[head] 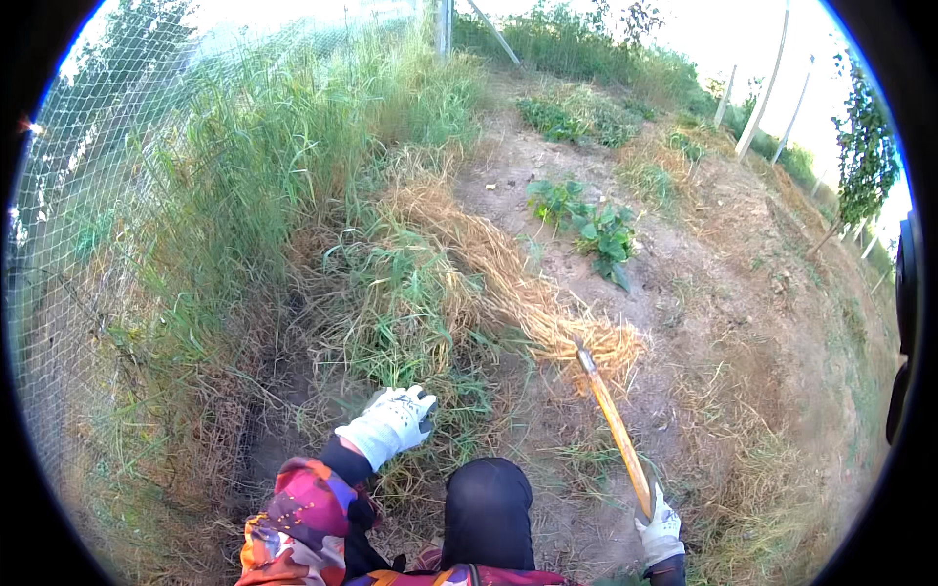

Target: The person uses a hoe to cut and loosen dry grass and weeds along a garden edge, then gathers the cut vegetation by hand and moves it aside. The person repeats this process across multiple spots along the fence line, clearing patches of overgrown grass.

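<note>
My left hand, in a white work glove, is over green grass left of my knee. Its fingertips are at the grass; whether they grip any blades cannot be told. My right hand, gloved too, is closed around the lower end of a wooden-handled tool. The handle slants up and left to a metal socket at the edge of a heap of dry straw. The tool's blade is hidden or too unclear to name.
Tall grass and a mesh net run along the left. Leafy green plants grow on bare soil beyond the straw. Posts and a small tree stand at the upper right. My bent knee is at the bottom centre.
</note>
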`<state>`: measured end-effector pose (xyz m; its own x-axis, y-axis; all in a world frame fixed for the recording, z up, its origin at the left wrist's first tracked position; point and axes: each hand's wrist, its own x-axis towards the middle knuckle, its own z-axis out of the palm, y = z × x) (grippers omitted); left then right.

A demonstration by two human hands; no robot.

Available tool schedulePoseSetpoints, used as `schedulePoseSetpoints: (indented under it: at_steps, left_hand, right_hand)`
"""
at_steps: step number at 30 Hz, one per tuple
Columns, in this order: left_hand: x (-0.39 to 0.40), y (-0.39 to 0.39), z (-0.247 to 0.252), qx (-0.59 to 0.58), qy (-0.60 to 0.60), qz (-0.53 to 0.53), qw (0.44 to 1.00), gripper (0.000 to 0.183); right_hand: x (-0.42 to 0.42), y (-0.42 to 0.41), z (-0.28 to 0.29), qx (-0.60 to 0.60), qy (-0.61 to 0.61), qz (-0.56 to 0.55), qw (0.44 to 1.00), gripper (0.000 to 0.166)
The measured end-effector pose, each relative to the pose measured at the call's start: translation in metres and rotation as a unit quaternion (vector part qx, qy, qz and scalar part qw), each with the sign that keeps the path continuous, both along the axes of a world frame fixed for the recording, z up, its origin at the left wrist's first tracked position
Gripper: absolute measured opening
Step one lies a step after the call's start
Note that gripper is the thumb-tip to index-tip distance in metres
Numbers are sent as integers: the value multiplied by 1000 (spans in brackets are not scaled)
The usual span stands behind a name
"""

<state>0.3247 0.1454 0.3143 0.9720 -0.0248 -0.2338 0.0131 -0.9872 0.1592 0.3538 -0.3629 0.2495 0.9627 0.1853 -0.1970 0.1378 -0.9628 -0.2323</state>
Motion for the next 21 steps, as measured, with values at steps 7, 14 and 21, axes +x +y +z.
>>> schedulePoseSetpoints:
  at_steps: [7,14,21]
  left_hand:
    - [-42,-15,13,3,-34,23,999,40]
    - [-24,-42,13,-58,-195,106,973,38]
    - [-9,-93,-7,-28,-188,-13,982,35]
  right_hand:
    - [-73,-150,-92,52,54,-142,987,59]
    - [-42,-169,-124,224,93,-297,924,39]
    - [92,186,14,634,138,-146,747,24]
